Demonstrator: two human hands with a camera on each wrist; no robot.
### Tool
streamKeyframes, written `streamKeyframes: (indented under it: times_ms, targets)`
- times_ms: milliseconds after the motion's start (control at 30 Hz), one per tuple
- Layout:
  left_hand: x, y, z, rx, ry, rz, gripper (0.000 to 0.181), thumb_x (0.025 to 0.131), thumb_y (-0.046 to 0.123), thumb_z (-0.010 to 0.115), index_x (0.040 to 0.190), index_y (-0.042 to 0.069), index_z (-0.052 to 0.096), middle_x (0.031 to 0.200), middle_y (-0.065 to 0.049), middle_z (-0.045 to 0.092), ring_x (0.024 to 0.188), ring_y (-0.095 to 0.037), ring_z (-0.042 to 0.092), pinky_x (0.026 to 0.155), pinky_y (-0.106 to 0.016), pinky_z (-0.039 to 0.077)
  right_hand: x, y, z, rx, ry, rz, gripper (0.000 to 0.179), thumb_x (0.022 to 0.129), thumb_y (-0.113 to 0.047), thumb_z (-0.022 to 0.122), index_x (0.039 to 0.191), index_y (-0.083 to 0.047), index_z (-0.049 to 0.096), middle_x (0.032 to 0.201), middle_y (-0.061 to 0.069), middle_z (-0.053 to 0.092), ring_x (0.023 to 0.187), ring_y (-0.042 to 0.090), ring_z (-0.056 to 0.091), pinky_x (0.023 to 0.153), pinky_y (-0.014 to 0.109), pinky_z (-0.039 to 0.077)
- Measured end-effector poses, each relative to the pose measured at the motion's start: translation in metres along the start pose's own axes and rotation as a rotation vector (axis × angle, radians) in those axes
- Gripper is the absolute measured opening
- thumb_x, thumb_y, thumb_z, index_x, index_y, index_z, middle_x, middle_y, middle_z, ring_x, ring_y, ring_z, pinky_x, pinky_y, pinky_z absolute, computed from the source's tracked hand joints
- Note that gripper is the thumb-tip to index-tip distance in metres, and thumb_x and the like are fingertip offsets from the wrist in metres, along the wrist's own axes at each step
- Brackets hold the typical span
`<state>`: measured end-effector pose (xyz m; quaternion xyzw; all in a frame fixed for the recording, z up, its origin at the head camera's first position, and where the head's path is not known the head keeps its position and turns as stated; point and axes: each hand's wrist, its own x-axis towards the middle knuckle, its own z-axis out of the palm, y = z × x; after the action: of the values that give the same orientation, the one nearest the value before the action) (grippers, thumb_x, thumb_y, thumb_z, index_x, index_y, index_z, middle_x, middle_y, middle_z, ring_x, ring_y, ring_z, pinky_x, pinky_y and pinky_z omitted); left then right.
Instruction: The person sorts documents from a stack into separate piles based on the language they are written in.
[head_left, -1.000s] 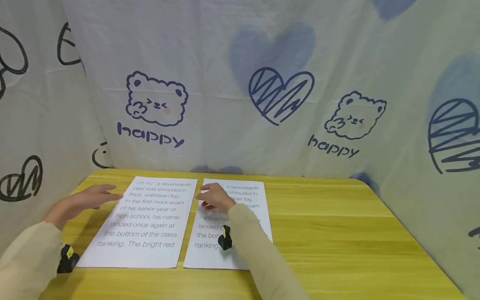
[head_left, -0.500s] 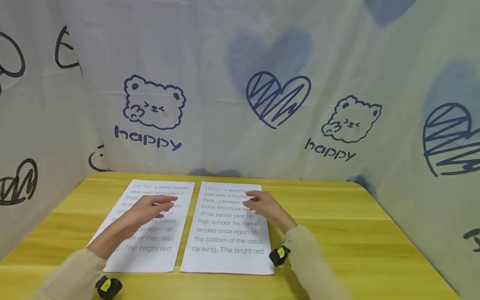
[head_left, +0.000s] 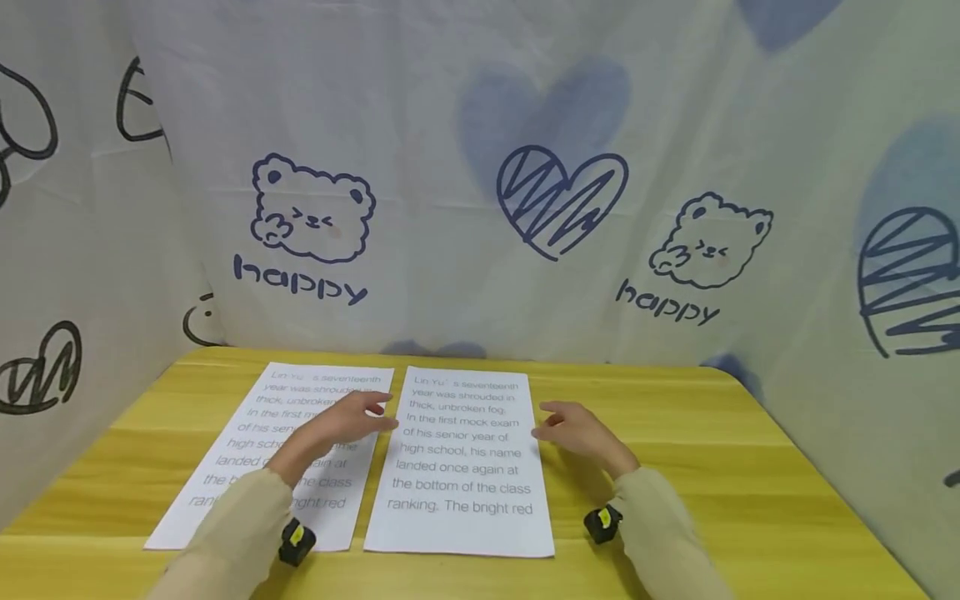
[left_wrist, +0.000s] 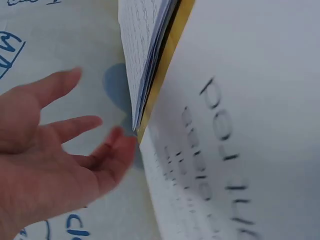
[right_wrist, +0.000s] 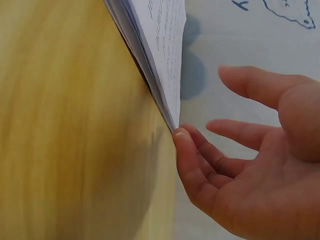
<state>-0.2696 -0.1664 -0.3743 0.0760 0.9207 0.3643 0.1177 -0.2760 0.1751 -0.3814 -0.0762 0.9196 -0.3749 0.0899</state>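
Two white stacks of printed paper lie side by side, the right stack and the left stack. My left hand is over the left stack, its fingertips near the left edge of the right stack. In the left wrist view that hand has its fingers spread and holds nothing. Beside the right edge of the right stack is my right hand. The right wrist view shows the right hand with loosely bent fingers, some fingertips at the stack's edge; whether they touch it I cannot tell.
The stacks lie on a yellow wood-grain table, which extends to their right. A white cloth with bear and heart drawings hangs behind the table and at both sides. Each wrist carries a small black device.
My left hand has moved right, from left of the left stack to the gap between the stacks. My right hand has moved right, off the right stack to its right edge. The stacks stay put.
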Motion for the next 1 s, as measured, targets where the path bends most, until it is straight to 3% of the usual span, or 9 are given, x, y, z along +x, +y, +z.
streamKeyframes:
  times_ms: [100, 167, 333, 433, 600, 667, 833, 1000]
  targets:
    - [0.007, 0.005, 0.001, 0.180, -0.024, -0.011, 0.068, 0.090, 0.026, 0.066, 0.144, -0.004, 0.039, 0.139, -0.037, 0.036, 0.128, -0.051, 0.033, 0.101, -0.062, 0.032, 0.009, 0.001, 0.003, 0.033, -0.016, 0.017, 0.057, 0.089, -0.017, 0.068, 0.137, 0.005, 0.048, 0.120, 0.020, 0.060, 0.104, 0.031, 0.056, 0.093, 0.048, 0.045]
    - [0.012, 0.005, 0.003, 0.253, -0.031, -0.006, 0.069, 0.088, 0.028, 0.067, 0.143, -0.005, 0.040, 0.140, -0.037, 0.035, 0.128, -0.053, 0.031, 0.102, -0.063, 0.030, 0.016, 0.003, 0.006, 0.043, -0.023, 0.027, 0.056, 0.088, -0.016, 0.070, 0.136, 0.004, 0.051, 0.119, 0.018, 0.061, 0.104, 0.030, 0.056, 0.093, 0.048, 0.045]
    - [0.020, 0.004, 0.009, 0.140, -0.056, -0.022, 0.070, 0.088, 0.026, 0.068, 0.143, -0.007, 0.038, 0.140, -0.031, 0.042, 0.127, -0.047, 0.040, 0.103, -0.058, 0.034, 0.022, 0.003, 0.008, 0.008, -0.063, 0.049, 0.048, 0.084, -0.017, 0.073, 0.128, -0.002, 0.060, 0.107, 0.009, 0.062, 0.094, 0.026, 0.053, 0.085, 0.044, 0.044]
    - [0.020, 0.006, 0.008, 0.082, -0.054, -0.070, 0.073, 0.088, 0.026, 0.069, 0.144, -0.006, 0.036, 0.141, -0.030, 0.041, 0.126, -0.045, 0.042, 0.102, -0.057, 0.035, 0.022, 0.002, 0.006, -0.038, -0.092, 0.053, 0.041, 0.083, -0.020, 0.075, 0.119, -0.005, 0.064, 0.100, 0.007, 0.060, 0.091, 0.025, 0.051, 0.082, 0.040, 0.042]
    - [0.023, 0.003, 0.007, 0.025, -0.062, -0.082, 0.076, 0.086, 0.024, 0.072, 0.145, -0.007, 0.035, 0.128, -0.026, 0.051, 0.108, -0.035, 0.055, 0.095, -0.050, 0.043, 0.024, 0.008, 0.006, -0.027, -0.116, -0.005, 0.028, 0.083, -0.018, 0.076, 0.104, -0.004, 0.065, 0.081, 0.006, 0.050, 0.077, 0.020, 0.046, 0.067, 0.031, 0.034]
    - [0.025, 0.002, 0.008, 0.016, -0.056, -0.074, 0.075, 0.085, 0.023, 0.074, 0.143, -0.007, 0.037, 0.123, -0.022, 0.054, 0.103, -0.031, 0.055, 0.093, -0.048, 0.044, 0.024, 0.012, 0.006, -0.002, -0.094, -0.004, 0.033, 0.083, -0.016, 0.075, 0.111, -0.002, 0.064, 0.081, 0.006, 0.050, 0.076, 0.020, 0.045, 0.066, 0.030, 0.034]
    - [0.027, -0.003, 0.013, -0.015, -0.018, -0.090, 0.075, 0.081, 0.022, 0.077, 0.141, -0.007, 0.041, 0.116, -0.018, 0.057, 0.102, -0.030, 0.053, 0.092, -0.048, 0.043, 0.023, 0.018, 0.007, 0.078, -0.012, 0.067, 0.059, 0.084, -0.017, 0.075, 0.132, 0.008, 0.053, 0.102, 0.011, 0.060, 0.088, 0.024, 0.050, 0.078, 0.034, 0.042]
    - [0.029, -0.006, 0.013, -0.043, -0.015, -0.097, 0.075, 0.080, 0.019, 0.078, 0.140, -0.008, 0.042, 0.113, -0.017, 0.057, 0.100, -0.030, 0.053, 0.090, -0.047, 0.043, 0.024, 0.018, 0.009, 0.094, 0.005, 0.072, 0.057, 0.082, -0.015, 0.075, 0.130, 0.008, 0.055, 0.102, 0.011, 0.061, 0.087, 0.023, 0.051, 0.076, 0.032, 0.043]
